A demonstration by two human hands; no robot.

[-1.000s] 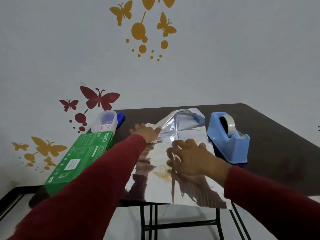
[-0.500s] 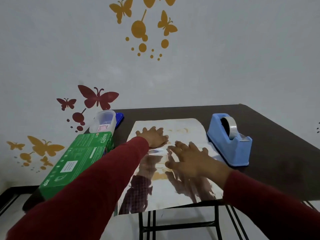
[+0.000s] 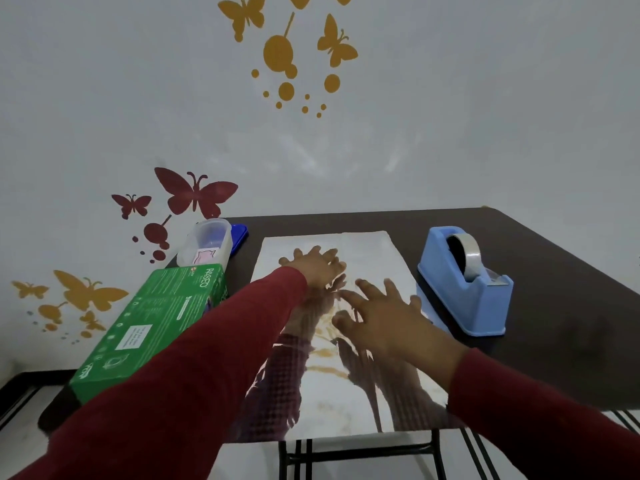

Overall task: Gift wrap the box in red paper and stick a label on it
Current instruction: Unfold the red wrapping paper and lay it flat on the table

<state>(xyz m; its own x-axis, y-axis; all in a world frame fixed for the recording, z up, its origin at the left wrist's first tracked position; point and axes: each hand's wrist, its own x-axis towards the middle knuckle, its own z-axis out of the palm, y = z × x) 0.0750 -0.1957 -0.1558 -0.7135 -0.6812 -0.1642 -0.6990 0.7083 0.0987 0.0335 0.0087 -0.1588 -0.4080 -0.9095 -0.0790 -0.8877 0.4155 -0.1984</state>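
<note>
Both hands flat, fingers spread, gripping nothing: left hand [image 3: 317, 268], right hand [image 3: 388, 320] | wrapping sheet [image 3: 367, 247]: thin, slick, crease-prone; lift by edges | box [image 3: 152, 327]: light, rigid

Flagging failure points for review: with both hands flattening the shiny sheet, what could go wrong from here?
The wrapping sheet overhangs the table's near edge, so it may slide or crease when the left hand and right hand lift. The tape dispenser touches its right edge and could snag it.
</note>
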